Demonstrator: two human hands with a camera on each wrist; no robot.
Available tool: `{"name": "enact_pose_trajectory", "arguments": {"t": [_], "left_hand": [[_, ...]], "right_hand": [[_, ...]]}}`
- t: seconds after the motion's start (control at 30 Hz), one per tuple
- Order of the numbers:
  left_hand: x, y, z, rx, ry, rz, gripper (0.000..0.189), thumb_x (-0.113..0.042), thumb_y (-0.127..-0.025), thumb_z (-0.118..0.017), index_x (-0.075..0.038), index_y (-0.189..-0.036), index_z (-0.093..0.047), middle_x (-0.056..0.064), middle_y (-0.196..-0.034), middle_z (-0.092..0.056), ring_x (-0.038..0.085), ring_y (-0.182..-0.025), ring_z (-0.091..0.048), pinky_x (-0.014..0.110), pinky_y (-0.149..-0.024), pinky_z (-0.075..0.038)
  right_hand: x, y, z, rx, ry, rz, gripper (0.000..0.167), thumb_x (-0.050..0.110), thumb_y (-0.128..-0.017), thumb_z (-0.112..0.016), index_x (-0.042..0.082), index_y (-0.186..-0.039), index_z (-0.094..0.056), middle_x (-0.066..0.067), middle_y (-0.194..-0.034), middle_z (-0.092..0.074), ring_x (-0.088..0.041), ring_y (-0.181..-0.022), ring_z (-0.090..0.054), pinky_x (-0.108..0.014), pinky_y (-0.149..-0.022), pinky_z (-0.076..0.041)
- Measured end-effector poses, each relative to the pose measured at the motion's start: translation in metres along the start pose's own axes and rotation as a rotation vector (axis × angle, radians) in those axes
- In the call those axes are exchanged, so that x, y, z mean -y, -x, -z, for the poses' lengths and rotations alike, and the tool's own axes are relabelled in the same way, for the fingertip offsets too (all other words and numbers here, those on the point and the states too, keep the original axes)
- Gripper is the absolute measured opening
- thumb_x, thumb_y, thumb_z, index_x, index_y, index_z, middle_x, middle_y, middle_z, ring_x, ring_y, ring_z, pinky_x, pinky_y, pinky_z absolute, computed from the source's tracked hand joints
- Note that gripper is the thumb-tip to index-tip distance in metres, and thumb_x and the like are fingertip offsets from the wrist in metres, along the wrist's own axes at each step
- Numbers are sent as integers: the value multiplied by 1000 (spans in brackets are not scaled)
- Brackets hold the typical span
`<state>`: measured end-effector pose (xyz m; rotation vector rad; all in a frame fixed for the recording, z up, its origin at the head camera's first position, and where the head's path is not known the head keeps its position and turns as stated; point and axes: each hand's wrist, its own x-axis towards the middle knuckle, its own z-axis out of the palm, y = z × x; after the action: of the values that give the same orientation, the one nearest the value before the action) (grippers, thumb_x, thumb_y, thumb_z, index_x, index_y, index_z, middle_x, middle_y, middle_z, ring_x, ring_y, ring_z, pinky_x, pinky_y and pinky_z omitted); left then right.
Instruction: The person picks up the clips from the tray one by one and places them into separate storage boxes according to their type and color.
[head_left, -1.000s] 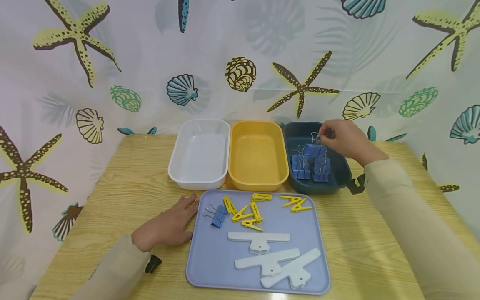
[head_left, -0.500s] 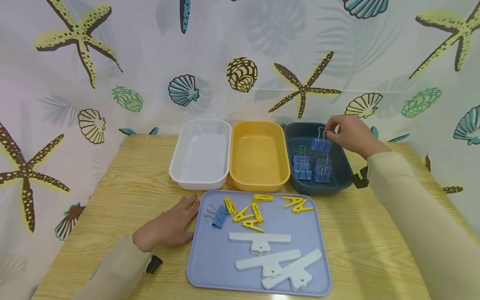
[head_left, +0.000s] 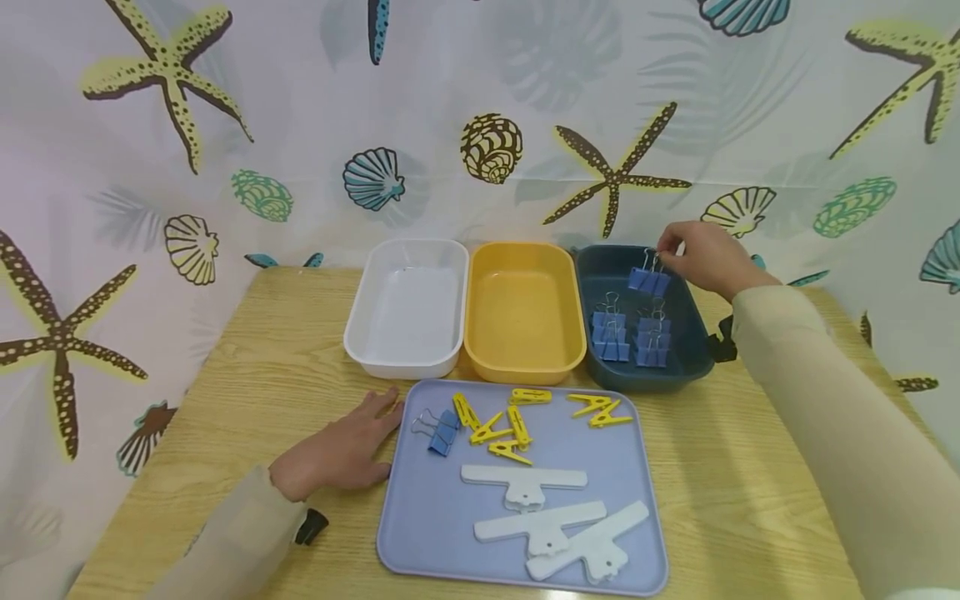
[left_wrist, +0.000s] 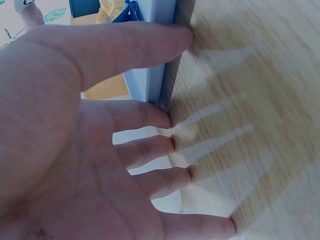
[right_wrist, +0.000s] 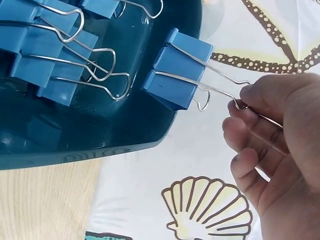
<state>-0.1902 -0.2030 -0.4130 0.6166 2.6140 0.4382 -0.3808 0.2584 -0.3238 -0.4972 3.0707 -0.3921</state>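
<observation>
My right hand (head_left: 708,257) pinches a wire handle of a blue binder clip (right_wrist: 180,70) between thumb and forefinger. The clip hangs at the far right part of the dark blue bin (head_left: 660,382), jaw side down. Two rows of other blue binder clips (right_wrist: 32,70) sit in that bin, nearer the front. My left hand (head_left: 341,446) rests on the table with spread fingers, its thumb and forefinger right at the left edge of the lavender tray (head_left: 427,529). On the tray, close to that hand, lies one more blue binder clip (head_left: 444,433).
Several yellow clothespins (head_left: 517,425) lie in the tray's back half. White bag clips (head_left: 525,477) occupy its front half, two of them overlapping. A white bin (head_left: 408,367) and a yellow bin (head_left: 525,371) stand left of the dark one. Behind hangs a seashell-print curtain (head_left: 435,100).
My right hand has lifted the pinched binder clip away from the clips in front and carried it toward the back right of the dark bin. My left hand has stayed at the tray's edge.
</observation>
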Motion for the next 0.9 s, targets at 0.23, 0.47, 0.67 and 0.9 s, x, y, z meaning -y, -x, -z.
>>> {"name": "enact_pose_trajectory", "arguments": {"t": [0.23,0.47,0.67,0.9], "left_hand": [[-1,-1,2,0,-13,-9,72,-15,-86,-65,9,-145,-33,29,-156,-20,54,-142,-18,62,-112,-27],[-1,-2,2,5,-10,3,72,-16,-86,-65,8,-145,-32,29,-157,-19,53,-143,-17,63,-111,-27],[0,-1,1,1,-10,8,71,-15,-85,-65,9,-145,-33,29,-157,-19,53,-142,-17,66,-109,-28],[0,-2,0,0,-6,0,72,-14,-85,-65,9,-145,-33,30,-156,-20,54,-142,-17,65,-110,-28]], "right_hand": [[-13,1,-8,-21,-24,-48,20,9,-96,-53,-3,-109,-61,-26,-107,-63,-36,-90,-60,-52,-78,-46],[-22,3,-20,18,-69,-92,20,8,-97,-51,-3,-112,-59,-26,-113,-61,-35,-90,-59,-51,-76,-46],[-24,1,-27,57,-63,-83,17,7,-97,-51,-2,-108,-60,-27,-114,-61,-36,-91,-59,-51,-75,-45],[-28,2,-39,93,-66,-76,15,3,-96,-52,-4,-105,-61,-28,-111,-62,-38,-95,-59,-54,-81,-46]]}}
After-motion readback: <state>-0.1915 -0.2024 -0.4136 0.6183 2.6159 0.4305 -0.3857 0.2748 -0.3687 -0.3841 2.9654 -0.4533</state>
